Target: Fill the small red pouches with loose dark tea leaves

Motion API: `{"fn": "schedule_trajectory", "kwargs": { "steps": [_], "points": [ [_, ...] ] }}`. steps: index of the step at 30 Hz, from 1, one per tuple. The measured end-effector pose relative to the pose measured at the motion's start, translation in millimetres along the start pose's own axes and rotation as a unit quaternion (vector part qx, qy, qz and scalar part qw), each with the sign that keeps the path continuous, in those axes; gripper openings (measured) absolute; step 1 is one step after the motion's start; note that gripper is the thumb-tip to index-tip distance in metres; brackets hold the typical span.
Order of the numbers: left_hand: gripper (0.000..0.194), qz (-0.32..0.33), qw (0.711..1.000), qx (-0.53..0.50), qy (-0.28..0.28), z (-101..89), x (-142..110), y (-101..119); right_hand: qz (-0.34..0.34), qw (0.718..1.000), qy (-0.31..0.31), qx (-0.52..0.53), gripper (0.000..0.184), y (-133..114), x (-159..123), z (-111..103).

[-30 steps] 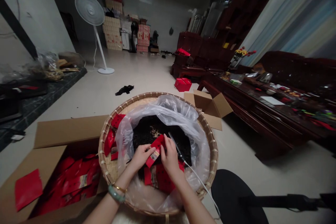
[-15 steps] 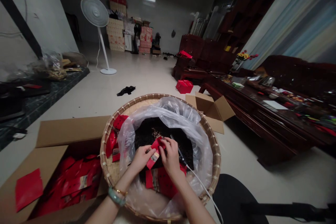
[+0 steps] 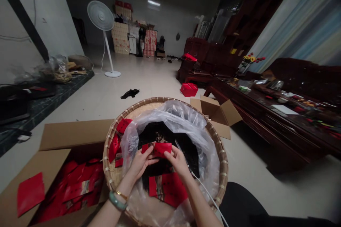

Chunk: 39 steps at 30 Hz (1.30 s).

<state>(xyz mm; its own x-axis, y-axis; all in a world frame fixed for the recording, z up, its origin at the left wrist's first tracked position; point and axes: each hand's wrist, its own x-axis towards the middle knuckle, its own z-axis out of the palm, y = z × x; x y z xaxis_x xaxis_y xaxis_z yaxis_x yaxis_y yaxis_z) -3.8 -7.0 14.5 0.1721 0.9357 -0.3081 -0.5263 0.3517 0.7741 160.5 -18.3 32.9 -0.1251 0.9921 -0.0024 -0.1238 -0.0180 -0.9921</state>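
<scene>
Fingers: the fingers of the left hand (image 3: 141, 165) and right hand (image 3: 179, 163) are clamped on either end of the red packet (image 3: 157, 150).
Packet: held between both hands, above the tea.
Below: tea (image 3: 157, 136) is contained in a plastic bag (image 3: 130, 142), set in a bamboo basket (image 3: 160, 100).
Beside: more packets (image 3: 77, 184) are piled in a cardboard box (image 3: 74, 134).
Beyond: a fan (image 3: 101, 16) is stood on the floor (image 3: 87, 103).

A smooth pale-green jade bangle (image 3: 117, 201) and a thin gold bracelet (image 3: 122, 195) are circling the left wrist (image 3: 128, 185), the gold band sitting just beside the green one, nearer the left hand (image 3: 141, 163). The right hand (image 3: 179, 163) and right forearm (image 3: 199, 195) are showing bare.
</scene>
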Motion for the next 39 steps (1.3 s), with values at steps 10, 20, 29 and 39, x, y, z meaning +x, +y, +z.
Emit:
{"fn": "schedule_trajectory", "kwargs": {
  "steps": [10,20,29,39],
  "points": [
    [0.065,0.057,0.967,0.246,0.027,-4.7,5.4,-5.5,0.113,0.988,-0.085,0.057,0.057,6.6,3.8,-10.3],
    [0.076,0.345,0.593,0.726,-0.048,1.3,0.1,-12.6,0.113,0.988,-0.106,-0.009,0.055,7.0,6.6,5.5],
    [0.061,0.346,0.656,0.669,-0.046,-12.6,13.7,-12.4,0.148,0.984,-0.092,0.046,0.058,24.0,23.2,4.2],
    [0.055,0.337,0.692,0.637,-0.054,-19.1,18.5,-8.2,0.112,0.986,-0.122,-0.013,0.059,-4.7,21.8,-1.5]
  ]
}}
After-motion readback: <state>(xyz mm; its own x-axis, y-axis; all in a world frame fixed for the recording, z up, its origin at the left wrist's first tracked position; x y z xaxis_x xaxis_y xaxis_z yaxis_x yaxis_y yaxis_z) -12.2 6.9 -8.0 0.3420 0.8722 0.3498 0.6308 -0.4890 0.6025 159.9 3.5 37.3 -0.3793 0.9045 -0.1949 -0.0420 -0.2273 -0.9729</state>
